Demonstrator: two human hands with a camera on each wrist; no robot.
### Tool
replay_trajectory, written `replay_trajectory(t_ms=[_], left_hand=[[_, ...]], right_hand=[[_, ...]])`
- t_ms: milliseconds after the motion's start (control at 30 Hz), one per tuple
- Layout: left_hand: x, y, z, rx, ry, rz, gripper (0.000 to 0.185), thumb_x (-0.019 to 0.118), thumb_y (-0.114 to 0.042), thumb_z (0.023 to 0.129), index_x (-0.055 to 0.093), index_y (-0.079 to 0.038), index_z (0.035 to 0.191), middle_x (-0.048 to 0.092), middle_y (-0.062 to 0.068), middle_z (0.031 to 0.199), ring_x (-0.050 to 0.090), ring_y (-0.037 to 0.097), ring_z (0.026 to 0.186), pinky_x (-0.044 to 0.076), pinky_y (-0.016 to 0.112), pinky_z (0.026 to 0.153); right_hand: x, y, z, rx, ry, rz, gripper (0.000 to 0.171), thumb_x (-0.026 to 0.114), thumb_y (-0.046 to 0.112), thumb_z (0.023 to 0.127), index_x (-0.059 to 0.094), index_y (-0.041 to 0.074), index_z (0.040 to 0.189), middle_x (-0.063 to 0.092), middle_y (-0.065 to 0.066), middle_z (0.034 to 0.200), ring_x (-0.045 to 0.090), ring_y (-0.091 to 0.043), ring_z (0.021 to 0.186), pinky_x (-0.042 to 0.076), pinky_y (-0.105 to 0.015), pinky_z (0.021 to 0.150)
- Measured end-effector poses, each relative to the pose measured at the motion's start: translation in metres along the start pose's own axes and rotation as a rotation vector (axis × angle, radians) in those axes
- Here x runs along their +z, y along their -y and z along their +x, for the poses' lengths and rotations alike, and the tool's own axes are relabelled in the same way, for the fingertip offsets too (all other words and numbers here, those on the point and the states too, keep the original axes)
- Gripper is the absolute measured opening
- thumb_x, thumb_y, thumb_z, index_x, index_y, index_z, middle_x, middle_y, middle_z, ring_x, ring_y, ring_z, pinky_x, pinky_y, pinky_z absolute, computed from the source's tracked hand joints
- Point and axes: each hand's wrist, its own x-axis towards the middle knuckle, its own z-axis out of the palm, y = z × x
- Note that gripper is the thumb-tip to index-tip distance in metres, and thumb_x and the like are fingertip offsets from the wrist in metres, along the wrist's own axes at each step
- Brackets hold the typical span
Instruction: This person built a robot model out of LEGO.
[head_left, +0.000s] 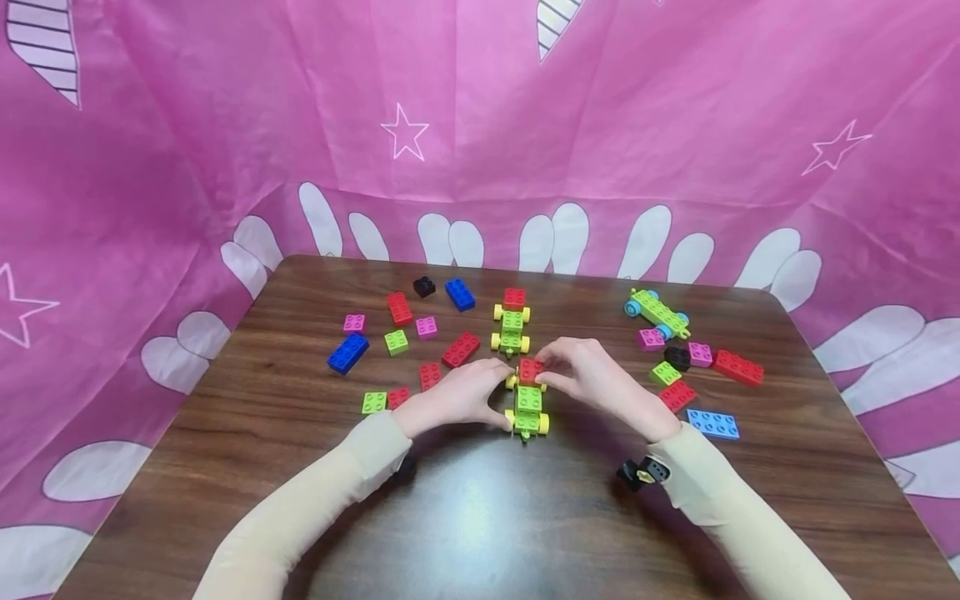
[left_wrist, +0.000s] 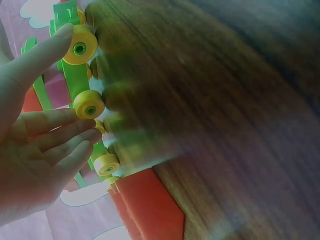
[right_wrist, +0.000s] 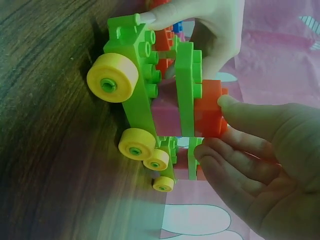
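A toy brick car with a lime chassis and yellow wheels stands on the table between my hands. On its chassis a pink brick carries a lime brick, topped at the far end by a red brick. My right hand pinches that red brick between thumb and fingers. From the other side, my left hand holds the car, thumb by its near end and fingers by the far wheel. Just beyond stands a similar car with yellow wheels and a red brick on top.
Several loose bricks lie on the left, among them a blue brick and a red brick. To the right are a lime chassis with blue wheels, a light blue brick and a long red brick. Pink cloth hangs behind the table.
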Motion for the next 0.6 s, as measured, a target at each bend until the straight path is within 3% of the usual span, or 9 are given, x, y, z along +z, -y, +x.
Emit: replay_trajectory(t_ms=[600], left_hand=[[0.0012,0.0001,-0.0009,0.000,-0.001,-0.024,0.083,0.082,-0.047,0.078,0.052,-0.002,0.140,0.060,0.012,0.137,0.057,0.024,0.128,0.050,0.039,0.107]], right_hand=[[0.0044,-0.0008,-0.0043,-0.025,-0.033,0.002,0.026,0.079,0.016,0.085,0.071,0.006,0.108,0.074,-0.007,0.100,0.070,-0.018,0.091,0.060,-0.037,0.084]])
